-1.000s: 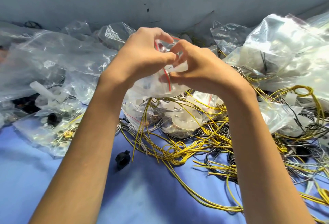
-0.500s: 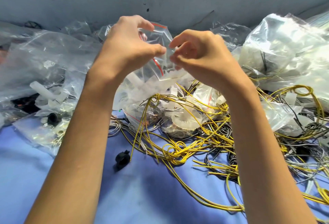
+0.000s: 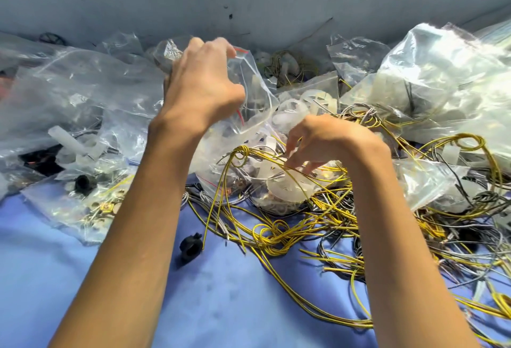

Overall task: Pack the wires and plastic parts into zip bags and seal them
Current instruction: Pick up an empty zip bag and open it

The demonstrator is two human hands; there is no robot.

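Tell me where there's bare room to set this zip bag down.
Bare blue cloth lies between your forearms, nearer than the small black plastic clip, and at the near left. The tangled yellow wires crowd the right; heaped clear plastic bags crowd the back and left.

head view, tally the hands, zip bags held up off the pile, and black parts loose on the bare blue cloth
hands: 2 (left hand, right hand)
zip bag held up by left hand: 1
black part loose on blue cloth: 1
total: 4
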